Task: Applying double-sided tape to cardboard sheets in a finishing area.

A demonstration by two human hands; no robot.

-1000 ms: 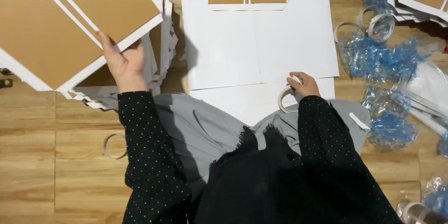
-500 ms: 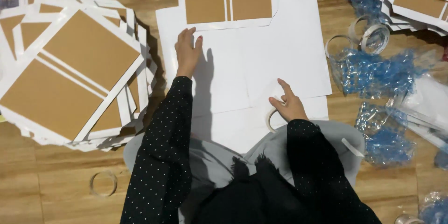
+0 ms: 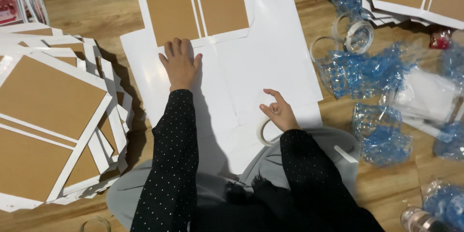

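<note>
Left hand flat, fingers spread wide, pressing on the white sheet, fingertips just touching the lower edge of the brown card. Right hand loosely open, fingers half curled, holding nothing, resting beside a tape roll near the sheet's lower edge. Stack of brown cards off to the left. More tape rolls and crumpled blue wrap to the right. Wooden floor under everything.
</note>
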